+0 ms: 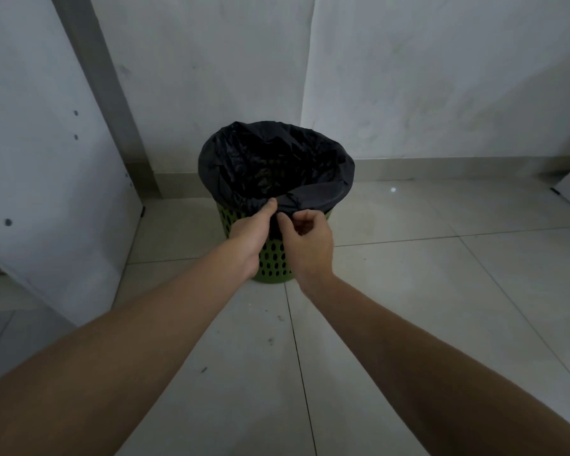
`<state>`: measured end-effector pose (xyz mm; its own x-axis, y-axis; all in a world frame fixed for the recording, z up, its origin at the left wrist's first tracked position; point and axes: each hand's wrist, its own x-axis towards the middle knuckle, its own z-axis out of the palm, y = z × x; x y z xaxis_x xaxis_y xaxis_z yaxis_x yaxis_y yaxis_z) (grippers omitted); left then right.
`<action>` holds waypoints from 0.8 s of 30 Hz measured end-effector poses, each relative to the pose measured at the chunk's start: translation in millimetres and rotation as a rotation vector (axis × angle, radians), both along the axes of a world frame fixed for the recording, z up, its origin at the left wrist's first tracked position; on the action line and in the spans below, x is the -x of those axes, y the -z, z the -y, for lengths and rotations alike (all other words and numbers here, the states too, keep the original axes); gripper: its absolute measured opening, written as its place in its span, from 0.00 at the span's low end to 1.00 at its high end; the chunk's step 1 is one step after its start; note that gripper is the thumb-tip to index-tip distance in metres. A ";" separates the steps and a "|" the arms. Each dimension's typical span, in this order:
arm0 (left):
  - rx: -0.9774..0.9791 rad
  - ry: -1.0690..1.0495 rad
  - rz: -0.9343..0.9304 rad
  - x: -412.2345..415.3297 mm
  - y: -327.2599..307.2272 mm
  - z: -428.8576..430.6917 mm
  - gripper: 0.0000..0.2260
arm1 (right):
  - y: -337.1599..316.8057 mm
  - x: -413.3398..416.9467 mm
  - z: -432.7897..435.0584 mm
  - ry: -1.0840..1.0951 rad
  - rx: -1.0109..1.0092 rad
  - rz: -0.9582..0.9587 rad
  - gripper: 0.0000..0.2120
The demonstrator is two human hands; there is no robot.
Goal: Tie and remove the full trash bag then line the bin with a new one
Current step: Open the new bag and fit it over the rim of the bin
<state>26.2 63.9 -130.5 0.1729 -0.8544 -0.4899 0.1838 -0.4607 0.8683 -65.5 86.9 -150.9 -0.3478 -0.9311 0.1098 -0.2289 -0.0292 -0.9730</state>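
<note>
A green perforated bin (272,263) stands on the tiled floor near the wall corner. A black trash bag (313,195) lines it, its top folded over the rim, with dark contents inside. My left hand (250,238) pinches the bag's folded edge at the near rim, thumb on top. My right hand (308,241) is right beside it, fingers curled on the same bunched fold of plastic. The bin's near wall is partly hidden behind both hands.
White walls (408,77) meet in a corner just behind the bin. A white panel or door (46,159) with screw holes stands at the left. Pale floor tiles (408,291) spread to the right and toward me, with small specks of dirt.
</note>
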 end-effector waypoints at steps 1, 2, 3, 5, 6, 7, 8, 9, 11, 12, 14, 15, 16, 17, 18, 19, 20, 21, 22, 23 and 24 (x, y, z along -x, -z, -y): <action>-0.002 -0.006 0.004 0.6 0.1 0.7 0.36 | 1.0 -2.8 2.7 0.023 -0.050 0.059 0.13; -0.002 -0.006 0.004 0.7 0.5 1.6 0.36 | 2.2 -5.2 5.0 0.041 -0.093 0.090 0.14; -0.001 -0.005 0.006 0.7 0.3 2.3 0.36 | 4.4 -7.1 7.6 0.062 -0.130 0.128 0.17; -0.009 0.002 -0.002 -1.1 0.7 4.0 0.35 | 5.1 -10.2 9.0 0.080 -0.225 0.249 0.26; -0.014 0.010 -0.015 -1.9 1.0 4.8 0.35 | 5.8 -10.1 9.4 0.068 -0.264 0.294 0.31; -0.013 0.020 -0.023 -2.4 1.8 5.6 0.35 | 8.7 -8.5 10.3 0.033 -0.284 0.330 0.33; -0.010 0.025 -0.020 -3.0 2.3 5.7 0.35 | 7.9 -7.2 8.5 -0.015 -0.297 0.355 0.32; -0.002 0.028 -0.011 -3.6 2.5 5.8 0.35 | 8.2 -5.7 7.6 -0.067 -0.302 0.370 0.28; 0.004 0.038 0.007 -5.6 3.9 7.2 0.34 | 8.6 -1.5 7.1 -0.108 -0.299 0.337 0.21; -0.004 0.051 0.011 -6.7 4.0 7.4 0.34 | 8.4 0.2 7.5 -0.098 -0.280 0.319 0.18; -0.028 0.081 0.017 -8.3 1.4 6.0 0.34 | 4.6 -1.4 7.4 -0.072 -0.241 0.300 0.11; -0.040 0.089 0.025 -9.0 0.7 5.9 0.34 | 2.0 -3.9 7.1 -0.056 -0.231 0.269 0.08; -0.052 0.100 0.030 -9.5 0.8 6.0 0.35 | -0.3 -7.1 6.8 -0.029 -0.208 0.164 0.06; -0.063 0.108 0.033 -9.5 0.9 5.9 0.35 | -2.2 -10.7 5.6 -0.010 -0.155 0.009 0.04; -0.072 0.117 0.032 -8.6 0.3 5.6 0.36 | -3.6 -14.3 4.0 0.001 -0.074 -0.162 0.03; -0.084 0.120 0.021 -7.1 -0.9 5.4 0.35 | -4.2 -17.7 2.2 -0.015 0.020 -0.320 0.03; -0.100 0.111 0.007 -5.9 -1.9 6.1 0.35 | -3.6 -19.5 1.6 -0.047 0.117 -0.484 0.03; -0.119 0.092 -0.001 -5.7 -2.6 7.3 0.34 | -2.0 -19.4 2.3 -0.075 0.207 -0.664 0.07; -0.136 0.072 0.007 -6.8 -2.7 9.4 0.33 | 1.5 -16.5 5.0 -0.096 0.275 -0.850 0.13; -0.139 0.059 0.028 -8.5 -4.5 10.0 0.31 | 5.2 -11.2 8.4 -0.102 0.348 -1.008 0.18; -0.139 0.068 0.046 -10.9 -5.5 10.3 0.27 | 8.5 -5.5 10.9 -0.101 0.436 -1.121 0.19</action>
